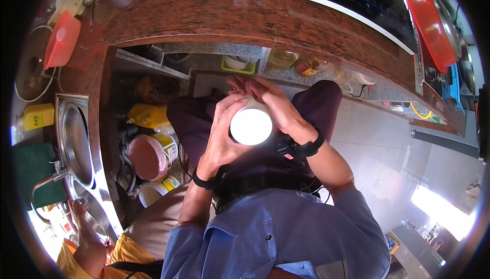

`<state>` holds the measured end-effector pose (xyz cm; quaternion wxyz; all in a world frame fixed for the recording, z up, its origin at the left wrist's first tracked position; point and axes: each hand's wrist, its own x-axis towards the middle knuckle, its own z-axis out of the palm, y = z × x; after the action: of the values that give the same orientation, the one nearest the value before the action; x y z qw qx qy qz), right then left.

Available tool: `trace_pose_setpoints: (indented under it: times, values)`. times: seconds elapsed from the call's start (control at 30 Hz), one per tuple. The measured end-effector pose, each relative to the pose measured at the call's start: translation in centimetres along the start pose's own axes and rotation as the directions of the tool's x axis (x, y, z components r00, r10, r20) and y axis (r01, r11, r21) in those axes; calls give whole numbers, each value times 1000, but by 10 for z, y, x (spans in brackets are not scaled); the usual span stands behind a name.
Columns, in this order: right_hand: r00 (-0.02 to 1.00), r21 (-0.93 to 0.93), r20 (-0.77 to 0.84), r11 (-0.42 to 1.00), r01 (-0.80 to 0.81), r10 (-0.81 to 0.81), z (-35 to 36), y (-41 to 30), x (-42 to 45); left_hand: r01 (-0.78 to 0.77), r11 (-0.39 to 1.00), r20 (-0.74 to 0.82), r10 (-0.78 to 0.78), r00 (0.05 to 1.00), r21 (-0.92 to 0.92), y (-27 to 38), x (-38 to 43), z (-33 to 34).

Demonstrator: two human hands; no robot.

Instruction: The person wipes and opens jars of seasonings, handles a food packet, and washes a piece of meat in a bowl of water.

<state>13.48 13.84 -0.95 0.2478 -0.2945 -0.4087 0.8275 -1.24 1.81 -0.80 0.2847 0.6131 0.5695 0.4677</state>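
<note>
Between my knees, a round container (pixel 251 126) points its glaring white end up at me. That end is overexposed, so I cannot tell whether it is a lid or a base. My left hand (pixel 224 135) wraps around its left side. Against its right and far side lies my right hand (pixel 273 104), the fingers bent near the far end and partly hidden. Beyond both hands is the open lower cupboard, where a yellow-green tray (pixel 238 66) holds white bowls. A glass jar (pixel 282 58) and a labelled bottle (pixel 309 66) stand to its right.
A granite countertop (pixel 214 14) overhangs the cupboard, with an induction cooktop (pixel 356 7) on the right. To the left, pink-topped bucket (pixel 147 157) and yellow bag (pixel 148 116) sit under the sink (pixel 76 145). Another person's arm (pixel 90 237) reaches to a metal basin (pixel 93 214).
</note>
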Motion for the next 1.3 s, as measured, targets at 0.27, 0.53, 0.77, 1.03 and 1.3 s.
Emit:
trace_pose_setpoints:
  times: [0.27,0.53,0.77,1.03,1.3]
  values:
    - [957,283,-238,930,234,-169,4,20,-4,158,961,-122,-190,974,-228,-1,1,21]
    - [1000,-91,-17,996,14,-16,-28,13,-12,216,847,-82,-290,954,-485,-7,-7,5]
    - [944,-436,-106,868,239,-313,24,-13,-19,269,815,30,-297,955,-514,-11,-18,12]
    - [875,-476,-72,787,392,-479,21,14,-22,224,905,-250,-325,912,-361,-9,-7,13]
    - [874,-558,-162,773,301,-457,-4,2,-57,261,963,-223,-268,937,-63,1,14,-2]
